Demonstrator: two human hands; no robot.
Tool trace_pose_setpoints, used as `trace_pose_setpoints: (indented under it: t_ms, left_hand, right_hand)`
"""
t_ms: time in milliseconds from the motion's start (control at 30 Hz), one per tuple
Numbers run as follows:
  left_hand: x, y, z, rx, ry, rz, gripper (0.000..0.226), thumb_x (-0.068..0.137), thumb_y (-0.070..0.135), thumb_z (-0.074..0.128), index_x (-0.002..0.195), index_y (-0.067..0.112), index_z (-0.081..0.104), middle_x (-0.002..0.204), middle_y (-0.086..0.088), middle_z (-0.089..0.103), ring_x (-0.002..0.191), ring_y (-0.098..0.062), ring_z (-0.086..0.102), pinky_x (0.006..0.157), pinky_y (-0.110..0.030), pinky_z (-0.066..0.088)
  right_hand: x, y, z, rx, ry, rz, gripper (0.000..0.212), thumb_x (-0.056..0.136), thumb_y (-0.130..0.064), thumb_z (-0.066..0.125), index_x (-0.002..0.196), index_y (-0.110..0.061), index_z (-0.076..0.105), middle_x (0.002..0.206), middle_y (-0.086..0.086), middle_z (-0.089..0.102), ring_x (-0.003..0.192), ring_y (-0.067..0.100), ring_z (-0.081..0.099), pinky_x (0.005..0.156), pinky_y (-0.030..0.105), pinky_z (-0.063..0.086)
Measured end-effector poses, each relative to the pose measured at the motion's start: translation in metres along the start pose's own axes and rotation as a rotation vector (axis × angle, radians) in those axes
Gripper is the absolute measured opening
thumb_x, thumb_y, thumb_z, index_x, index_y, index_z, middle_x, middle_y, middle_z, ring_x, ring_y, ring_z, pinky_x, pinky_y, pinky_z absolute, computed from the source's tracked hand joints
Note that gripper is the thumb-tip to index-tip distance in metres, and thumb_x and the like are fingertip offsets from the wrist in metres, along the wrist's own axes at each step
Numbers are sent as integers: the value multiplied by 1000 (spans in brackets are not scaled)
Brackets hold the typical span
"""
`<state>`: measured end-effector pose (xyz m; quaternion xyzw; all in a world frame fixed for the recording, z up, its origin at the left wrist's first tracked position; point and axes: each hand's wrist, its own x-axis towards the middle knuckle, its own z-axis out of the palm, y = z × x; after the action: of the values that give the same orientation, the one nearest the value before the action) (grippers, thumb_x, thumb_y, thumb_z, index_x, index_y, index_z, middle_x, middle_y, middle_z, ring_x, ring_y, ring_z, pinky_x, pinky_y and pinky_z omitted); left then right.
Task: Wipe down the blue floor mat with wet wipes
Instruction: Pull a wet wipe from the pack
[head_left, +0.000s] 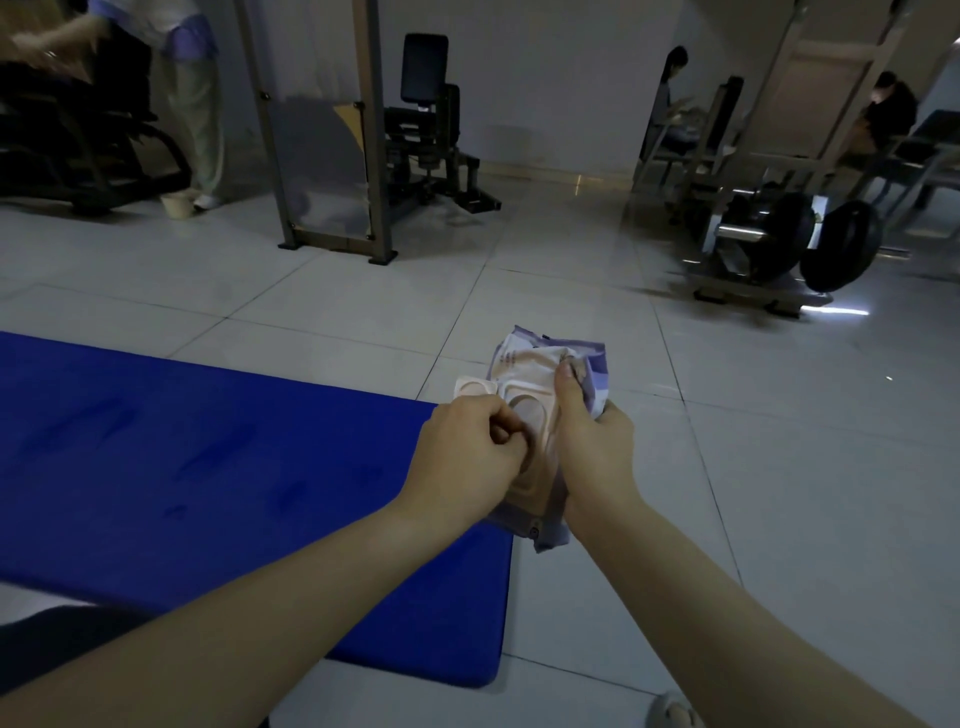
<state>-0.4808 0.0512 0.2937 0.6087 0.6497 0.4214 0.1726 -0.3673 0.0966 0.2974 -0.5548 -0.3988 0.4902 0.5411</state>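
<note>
A blue floor mat (208, 467) lies on the tiled floor at the left, with its right end below my hands. I hold a purple and white pack of wet wipes (550, 374) above that end of the mat. My right hand (592, 447) grips the pack from the right, thumb on top. The pack's pale plastic lid (475, 388) stands flipped open to the left. My left hand (467, 457) has its fingers curled at the opening of the pack; whether they pinch a wipe is hidden.
Gym machines stand beyond: a metal frame (332, 156) at centre left, a seat machine (431, 135) behind it, and a rack with black weight plates (810, 244) at the right. A person stands at the far left (192, 104); two others sit at the back right.
</note>
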Motion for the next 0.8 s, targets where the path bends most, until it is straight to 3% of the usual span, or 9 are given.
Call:
trace_pose_setpoints:
  t_ms: [100, 267, 367, 433, 600, 800]
  left_hand:
    - [-1, 0, 1, 2, -4, -25, 8, 93, 18, 68, 94, 24, 74, 78, 12, 67, 73, -3, 65, 66, -18, 56]
    - [-1, -1, 3, 93, -16, -41, 11, 97, 19, 61, 92, 20, 71, 79, 8, 67, 72, -9, 64, 66, -29, 59]
    - [-3, -1, 6, 194, -2, 14, 14, 99, 22, 57, 86, 22, 61, 78, 8, 60, 69, -8, 57, 55, -20, 45]
    - [-2, -2, 6, 229, 22, 53, 13, 100, 26, 56, 87, 23, 57, 80, 9, 55, 70, -5, 52, 55, -13, 34]
    - [1, -5, 4, 158, -21, 80, 17, 102, 28, 54, 89, 18, 54, 87, 3, 56, 76, -8, 54, 61, -17, 42]
    - [2, -5, -5, 29, -157, 30, 18, 103, 31, 56, 91, 17, 56, 86, 2, 60, 77, -12, 59, 64, -26, 53]
  right_hand:
    - [2, 5, 3, -12, 10, -21, 44, 92, -59, 63, 98, -15, 68, 84, 4, 76, 79, 22, 74, 75, 43, 62]
    - [3, 12, 5, -41, 2, -63, 43, 91, -60, 63, 97, -18, 68, 84, 3, 76, 80, 20, 74, 76, 45, 63]
    - [1, 10, 5, -42, 9, -67, 41, 92, -59, 61, 97, -19, 67, 85, 2, 75, 79, 17, 72, 67, 35, 59]
    - [1, 7, 4, -36, 8, -67, 41, 93, -58, 60, 97, -18, 66, 85, 1, 74, 78, 15, 70, 61, 28, 52]
    - [4, 3, 2, -16, -14, -72, 38, 95, -56, 58, 95, -19, 67, 82, -2, 74, 76, 14, 71, 58, 24, 51]
    - [12, 6, 1, 12, -3, 8, 44, 95, -58, 58, 100, -15, 67, 85, 4, 75, 78, 20, 73, 63, 31, 57]
